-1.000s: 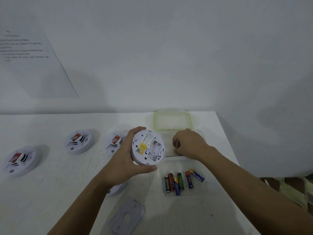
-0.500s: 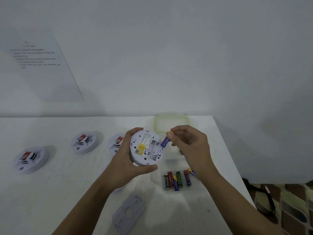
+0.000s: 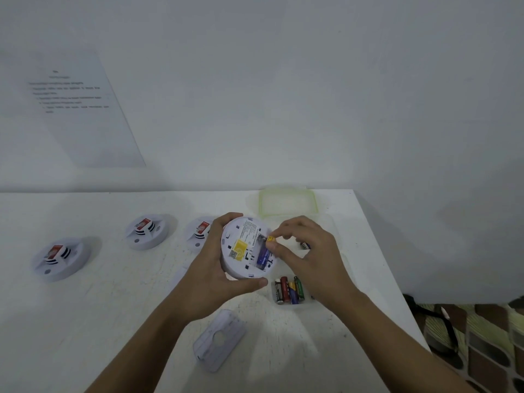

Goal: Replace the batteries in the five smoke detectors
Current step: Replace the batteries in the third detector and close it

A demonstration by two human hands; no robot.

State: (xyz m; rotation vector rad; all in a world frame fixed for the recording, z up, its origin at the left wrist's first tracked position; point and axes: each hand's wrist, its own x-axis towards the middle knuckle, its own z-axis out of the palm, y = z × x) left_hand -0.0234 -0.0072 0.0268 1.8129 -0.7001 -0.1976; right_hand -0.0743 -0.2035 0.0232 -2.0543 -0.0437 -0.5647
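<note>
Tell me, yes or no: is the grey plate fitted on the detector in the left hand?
No, the grey plate lies on the table, apart from the detector that the left hand holds.

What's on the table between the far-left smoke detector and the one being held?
In the head view, two more detectors: the middle detector stands free, the next detector is partly hidden behind the left hand gripping the held detector.

A scuffed white table [image 3: 85, 321] stands against a plain pale wall [image 3: 312, 95] in soft, even light; a printed sheet [image 3: 76, 109] is fixed to the wall at left; brown-and-green patterned floor [image 3: 487, 350] shows past the table's right edge.
</note>
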